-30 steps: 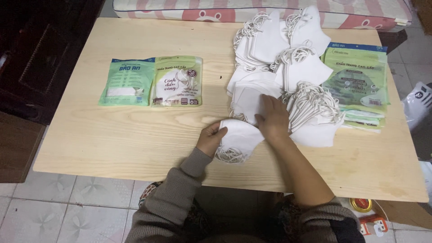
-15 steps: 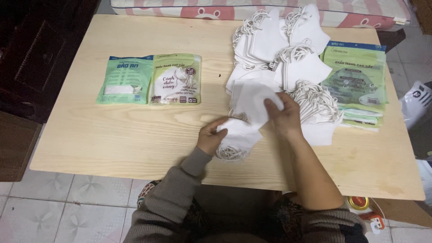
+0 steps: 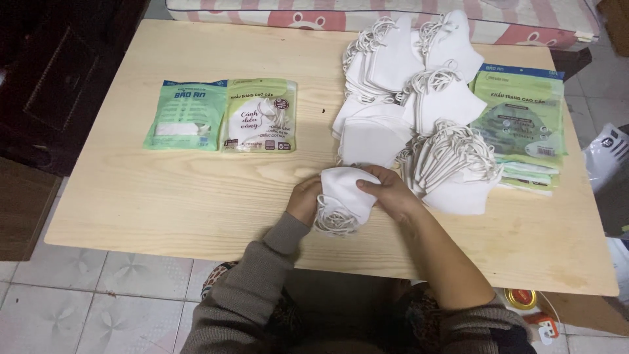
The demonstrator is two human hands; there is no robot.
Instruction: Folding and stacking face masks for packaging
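Observation:
A small stack of folded white face masks [image 3: 343,190] with looped ear cords lies near the front middle of a pale wooden table [image 3: 164,203]. My left hand [image 3: 303,202] grips its left side. My right hand [image 3: 389,190] presses on its right side, fingers over the top mask. Just beyond my hands lies a large heap of white masks [image 3: 419,118], spread from the table's far edge to the front right.
Two green sealed mask packets [image 3: 223,115] lie side by side at the table's left. A pile of green packets [image 3: 524,124] sits at the right edge. A dark cabinet [image 3: 59,78] stands left, a striped mattress [image 3: 367,13] behind, tiled floor below.
My right hand reached into the heap, took a white mask and brought it back onto the small stack that my left hand holds.

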